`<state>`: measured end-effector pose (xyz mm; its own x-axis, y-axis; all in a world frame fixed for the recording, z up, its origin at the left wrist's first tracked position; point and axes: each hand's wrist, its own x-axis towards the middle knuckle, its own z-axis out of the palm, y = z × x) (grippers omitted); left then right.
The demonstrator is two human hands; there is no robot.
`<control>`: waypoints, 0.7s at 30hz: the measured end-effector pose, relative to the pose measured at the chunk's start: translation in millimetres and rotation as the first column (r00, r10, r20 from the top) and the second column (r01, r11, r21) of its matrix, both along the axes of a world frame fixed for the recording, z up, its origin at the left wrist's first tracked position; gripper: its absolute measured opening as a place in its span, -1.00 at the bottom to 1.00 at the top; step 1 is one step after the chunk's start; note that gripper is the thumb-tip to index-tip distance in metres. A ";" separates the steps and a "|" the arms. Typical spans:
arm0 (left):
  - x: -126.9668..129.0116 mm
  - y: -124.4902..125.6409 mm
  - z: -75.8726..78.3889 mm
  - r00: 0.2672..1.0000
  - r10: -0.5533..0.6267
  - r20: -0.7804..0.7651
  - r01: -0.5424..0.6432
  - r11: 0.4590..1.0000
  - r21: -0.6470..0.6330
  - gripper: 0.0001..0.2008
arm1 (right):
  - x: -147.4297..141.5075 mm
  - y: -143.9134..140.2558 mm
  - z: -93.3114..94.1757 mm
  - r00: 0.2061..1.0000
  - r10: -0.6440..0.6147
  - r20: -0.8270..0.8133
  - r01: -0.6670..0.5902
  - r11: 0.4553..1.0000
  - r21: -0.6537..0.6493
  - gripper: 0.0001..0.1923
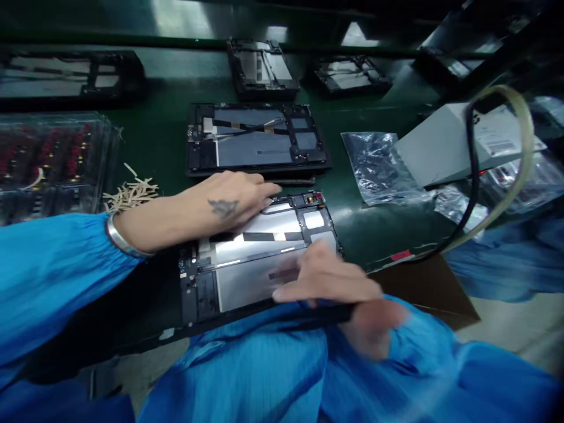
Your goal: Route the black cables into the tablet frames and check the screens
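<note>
An opened tablet (259,282) lies in front of me, its silver battery area and dark frame showing. My left hand (238,200) reaches over its far left part, fingers stretched along the far edge, their tips partly hidden. Over the tablet's near right part is my right hand (330,276), smeared by motion. Its fingers are bent, and one points left just above the battery. A dark bar-like thing (321,316) shows under that hand; its kind is too blurred to name. Behind the tablet sits a second opened tablet (255,138).
Pale strips (132,192) lie in a pile beside a clear tray (99,158) of red parts at left. More device stacks (264,67) stand along the back. At right are a plastic bag (374,167), a white box (436,147) and looping cables (526,147).
</note>
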<state>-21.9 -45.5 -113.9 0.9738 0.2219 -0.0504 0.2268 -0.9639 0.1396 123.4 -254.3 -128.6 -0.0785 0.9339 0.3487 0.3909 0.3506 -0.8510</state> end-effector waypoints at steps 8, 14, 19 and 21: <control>-2.8 28.5 19.1 0.986 0.158 -0.057 -0.167 0.902 -0.399 -0.62 | -29.0 11.5 -42.7 0.995 0.016 -0.102 0.020 0.938 0.346 -0.43; -9.8 15.7 30.9 0.927 0.373 -0.037 -0.277 0.616 -0.738 -0.77 | -23.2 12.7 -42.9 0.999 -0.027 0.030 0.011 0.902 0.432 -0.54; -8.3 7.6 46.8 0.896 0.436 0.080 -0.210 0.578 -0.789 -0.81 | 13.4 14.7 -27.6 0.759 -0.113 0.641 -0.382 0.720 0.579 -0.69; -5.9 8.1 54.9 0.880 0.463 0.102 -0.193 0.546 -0.815 -0.79 | 33.0 18.3 -18.1 0.625 -0.245 0.741 -0.443 0.670 0.595 -0.69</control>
